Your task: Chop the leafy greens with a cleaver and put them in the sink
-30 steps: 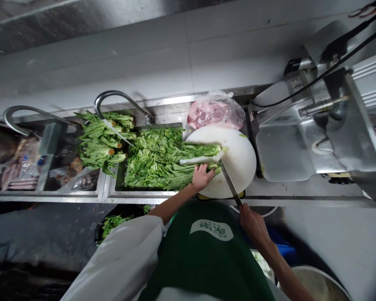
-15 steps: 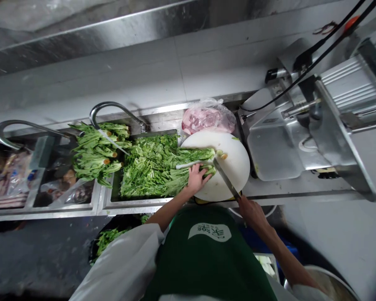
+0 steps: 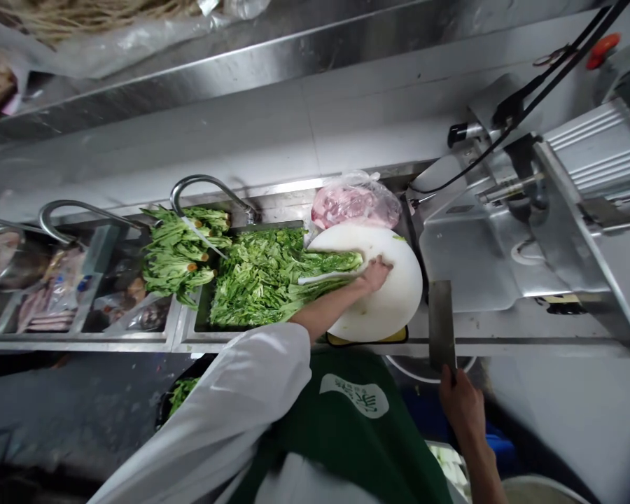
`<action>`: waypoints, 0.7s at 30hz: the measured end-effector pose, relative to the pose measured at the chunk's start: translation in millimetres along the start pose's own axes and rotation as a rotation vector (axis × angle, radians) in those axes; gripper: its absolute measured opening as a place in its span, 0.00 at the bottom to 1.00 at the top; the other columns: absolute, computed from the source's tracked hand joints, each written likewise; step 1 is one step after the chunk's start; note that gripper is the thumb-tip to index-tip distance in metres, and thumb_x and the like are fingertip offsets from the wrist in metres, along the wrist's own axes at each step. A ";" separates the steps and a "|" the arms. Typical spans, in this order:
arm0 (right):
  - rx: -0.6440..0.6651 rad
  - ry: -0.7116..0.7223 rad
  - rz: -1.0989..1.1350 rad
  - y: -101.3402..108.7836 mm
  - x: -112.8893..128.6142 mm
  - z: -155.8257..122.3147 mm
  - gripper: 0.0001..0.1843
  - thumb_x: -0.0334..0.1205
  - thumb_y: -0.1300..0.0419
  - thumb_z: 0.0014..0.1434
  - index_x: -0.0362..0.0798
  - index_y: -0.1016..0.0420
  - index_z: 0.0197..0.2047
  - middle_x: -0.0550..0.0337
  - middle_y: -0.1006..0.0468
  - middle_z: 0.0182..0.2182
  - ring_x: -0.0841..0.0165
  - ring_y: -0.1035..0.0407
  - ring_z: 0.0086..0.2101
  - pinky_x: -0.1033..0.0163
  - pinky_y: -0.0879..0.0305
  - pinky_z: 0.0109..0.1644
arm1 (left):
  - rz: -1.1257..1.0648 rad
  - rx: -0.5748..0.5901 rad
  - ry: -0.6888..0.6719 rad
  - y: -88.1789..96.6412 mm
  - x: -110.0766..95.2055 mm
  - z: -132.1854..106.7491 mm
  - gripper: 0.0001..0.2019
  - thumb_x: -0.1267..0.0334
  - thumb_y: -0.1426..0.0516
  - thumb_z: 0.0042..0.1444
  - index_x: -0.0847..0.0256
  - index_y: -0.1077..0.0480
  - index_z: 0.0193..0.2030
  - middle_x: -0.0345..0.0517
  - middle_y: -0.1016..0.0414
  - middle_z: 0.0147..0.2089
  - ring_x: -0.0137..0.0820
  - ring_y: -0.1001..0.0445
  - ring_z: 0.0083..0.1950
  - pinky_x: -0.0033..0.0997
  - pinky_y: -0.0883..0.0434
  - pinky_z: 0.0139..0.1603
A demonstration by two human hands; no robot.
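My left hand (image 3: 376, 273) reaches across the round white cutting board (image 3: 402, 301), fingers curled down on it just past the cut ends of the leafy greens (image 3: 328, 262). Whatever lies under these fingers is hidden. The greens stretch from the board's left side onto a heap of chopped leaves (image 3: 257, 273) in the sink. My right hand (image 3: 462, 399) grips the handle of a cleaver (image 3: 441, 318), held off the board to the right, its blade pointing away from me over the counter's front edge.
Bagged raw meat (image 3: 354, 203) lies behind the board. A metal slicing machine (image 3: 467, 259) stands to the right. On the left, uncut greens (image 3: 181, 255) rest on the sink divider beneath a curved faucet (image 3: 204, 180). A steel shelf (image 3: 294, 52) runs above.
My left hand has moved right, off the greens to their cut ends, and now covers where the small stem pieces lay. My right hand has carried the cleaver off the board, rightward and nearer me.
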State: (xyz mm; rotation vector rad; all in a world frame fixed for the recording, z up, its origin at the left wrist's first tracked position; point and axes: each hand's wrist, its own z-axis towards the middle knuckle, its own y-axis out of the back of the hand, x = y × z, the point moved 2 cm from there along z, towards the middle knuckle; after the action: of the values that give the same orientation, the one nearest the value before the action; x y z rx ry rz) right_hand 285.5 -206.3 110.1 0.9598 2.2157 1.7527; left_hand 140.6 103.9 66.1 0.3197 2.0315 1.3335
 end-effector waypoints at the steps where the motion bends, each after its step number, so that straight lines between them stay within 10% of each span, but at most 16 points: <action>1: -0.001 -0.013 0.009 -2.8 -3.8 -0.9 0.18 0.44 0.52 0.69 0.47 0.29 0.32 0.54 0.27 0.22 0.66 0.36 0.22 0.62 0.51 0.30 | -0.034 0.015 -0.009 -3.2 1.7 -6.5 0.18 0.78 0.47 0.60 0.64 0.27 0.54 0.60 0.31 0.54 0.45 0.31 0.57 0.47 0.31 0.58; 14: 0.180 0.010 -0.188 11.3 36.9 52.9 0.23 0.49 0.55 0.67 0.45 0.23 0.38 0.42 0.19 0.32 0.56 0.26 0.32 0.59 0.39 0.33 | -0.626 -0.206 0.145 -0.6 6.6 -42.4 0.16 0.72 0.31 0.48 0.61 0.23 0.44 0.50 0.25 0.45 0.37 0.25 0.44 0.40 0.27 0.49; 17: 0.216 0.104 -0.261 19.0 43.8 60.5 0.23 0.50 0.55 0.66 0.46 0.23 0.39 0.42 0.19 0.33 0.54 0.25 0.33 0.56 0.34 0.36 | -0.958 -0.497 0.182 1.6 36.4 -108.5 0.16 0.70 0.32 0.49 0.58 0.25 0.45 0.43 0.22 0.42 0.37 0.23 0.44 0.38 0.25 0.45; 21: 0.248 0.178 -0.369 9.1 55.2 75.0 0.26 0.55 0.58 0.67 0.52 0.22 0.38 0.50 0.25 0.24 0.50 0.27 0.27 0.49 0.31 0.31 | -1.143 -0.816 0.618 -29.5 106.6 -274.1 0.12 0.61 0.36 0.55 0.57 0.26 0.45 0.46 0.21 0.37 0.34 0.22 0.34 0.41 0.23 0.34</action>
State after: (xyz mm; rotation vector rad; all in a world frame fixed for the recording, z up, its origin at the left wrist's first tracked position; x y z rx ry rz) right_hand 282.8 -112.8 110.0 0.4019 2.5643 1.4715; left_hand -112.9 -47.9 64.8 -1.5205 1.3837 1.3448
